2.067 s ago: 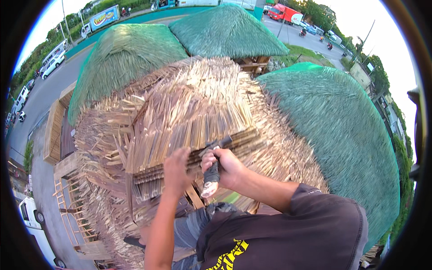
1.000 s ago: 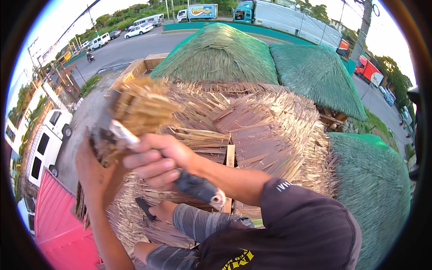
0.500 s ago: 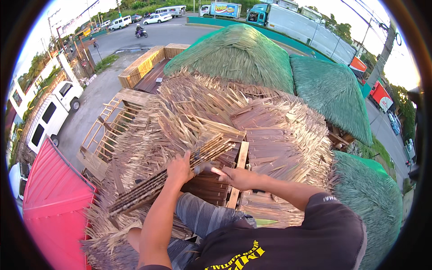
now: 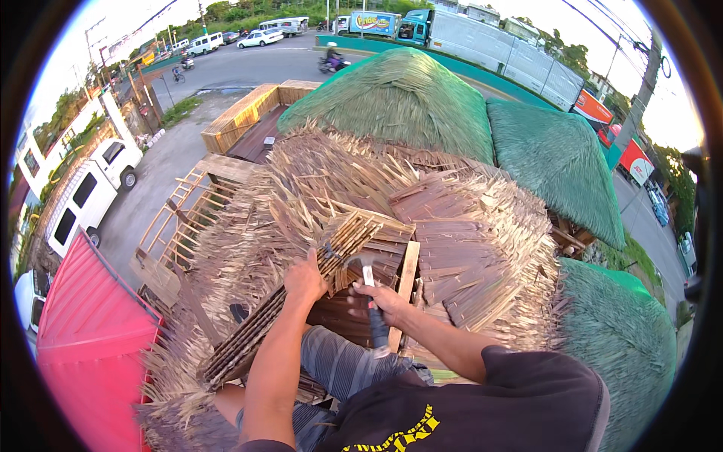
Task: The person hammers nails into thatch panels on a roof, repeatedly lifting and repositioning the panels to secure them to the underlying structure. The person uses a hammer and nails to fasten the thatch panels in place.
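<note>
A long bundle of stacked thatch panels (image 4: 252, 331) with bamboo spines lies slantwise over the roof at my left side. My left hand (image 4: 305, 279) is closed on its upper part. Just right of the bundle, my right hand (image 4: 384, 297) grips a claw hammer (image 4: 376, 328) near its neck. The hammer's metal head points up and away, close to the bundle's far end, and the dark handle hangs toward my knee. Beneath both hands, the brown thatched roof (image 4: 459, 248) has a dark gap beside a wooden batten (image 4: 405, 282).
Green-netted thatch roofs (image 4: 399, 98) stand beyond and to the right. A red metal roof (image 4: 90, 346) is at lower left, near a bamboo frame (image 4: 177, 218). Farther off, a road (image 4: 248, 64) carries vehicles, and a white van (image 4: 86, 188) is parked at left.
The bundle has swung steeper, its near end moving right. The hammer has turned from pointing left to standing head up, handle down. On the road, a motorcycle has moved right.
</note>
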Available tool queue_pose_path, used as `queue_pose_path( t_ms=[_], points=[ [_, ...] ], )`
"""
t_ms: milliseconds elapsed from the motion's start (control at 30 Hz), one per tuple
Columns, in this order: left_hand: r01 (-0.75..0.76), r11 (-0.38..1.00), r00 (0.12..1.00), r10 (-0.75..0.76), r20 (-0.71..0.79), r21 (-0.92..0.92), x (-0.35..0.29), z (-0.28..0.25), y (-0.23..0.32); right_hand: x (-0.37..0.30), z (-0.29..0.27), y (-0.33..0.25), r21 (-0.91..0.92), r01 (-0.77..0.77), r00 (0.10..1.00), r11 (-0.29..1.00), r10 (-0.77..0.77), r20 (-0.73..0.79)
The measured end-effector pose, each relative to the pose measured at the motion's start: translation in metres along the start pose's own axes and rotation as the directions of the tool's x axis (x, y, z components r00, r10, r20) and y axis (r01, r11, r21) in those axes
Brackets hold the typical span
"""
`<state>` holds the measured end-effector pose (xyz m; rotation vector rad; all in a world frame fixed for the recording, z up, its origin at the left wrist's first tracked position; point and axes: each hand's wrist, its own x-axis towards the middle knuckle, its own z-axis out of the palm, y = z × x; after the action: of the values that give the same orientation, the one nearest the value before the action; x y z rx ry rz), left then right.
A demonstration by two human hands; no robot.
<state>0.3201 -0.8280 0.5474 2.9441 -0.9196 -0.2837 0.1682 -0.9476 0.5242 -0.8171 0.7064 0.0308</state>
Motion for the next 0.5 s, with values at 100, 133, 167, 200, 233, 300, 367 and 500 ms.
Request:
queue_pose_path(
  t_ms=[100,133,167,200,233,300,367,500],
  points=[
    [-0.05,0.996,0.999,0.05,0.009,-0.068,0.004,-0.005,-0.005,-0.023,0.026,-0.042,0.163,-0.039,0.954,0.986,-0.012,0.301],
    [-0.022,0.995,0.998,0.016,-0.054,-0.102,0.007,-0.006,-0.008,-0.029,0.029,-0.046,0.243,-0.067,0.943,0.968,-0.019,0.333],
    [0.001,0.987,1.0,-0.006,-0.028,-0.16,0.01,-0.004,-0.006,-0.027,0.031,-0.058,0.226,-0.146,0.955,0.963,0.078,0.286],
    [0.046,0.982,0.995,-0.062,-0.081,-0.186,0.01,-0.002,-0.007,-0.035,0.021,-0.057,0.138,-0.216,0.952,0.967,0.176,0.251],
    [-0.068,0.988,0.997,0.07,0.012,-0.135,0.012,0.0,-0.007,-0.039,0.013,-0.057,0.054,-0.288,0.935,0.956,0.268,0.23],
    [-0.166,0.986,0.983,0.165,0.075,0.006,0.01,0.007,-0.005,-0.035,0.004,-0.054,0.144,-0.417,0.908,0.897,0.407,0.097],
    [-0.146,0.988,0.986,0.149,-0.077,0.039,0.012,0.011,-0.004,-0.03,0.0,-0.049,0.07,-0.367,0.924,0.928,0.354,0.145],
    [-0.03,0.987,1.0,0.031,0.001,-0.157,0.02,0.018,-0.008,-0.025,0.0,-0.05,-0.014,-0.225,0.958,0.974,0.224,0.18]
  ],
)
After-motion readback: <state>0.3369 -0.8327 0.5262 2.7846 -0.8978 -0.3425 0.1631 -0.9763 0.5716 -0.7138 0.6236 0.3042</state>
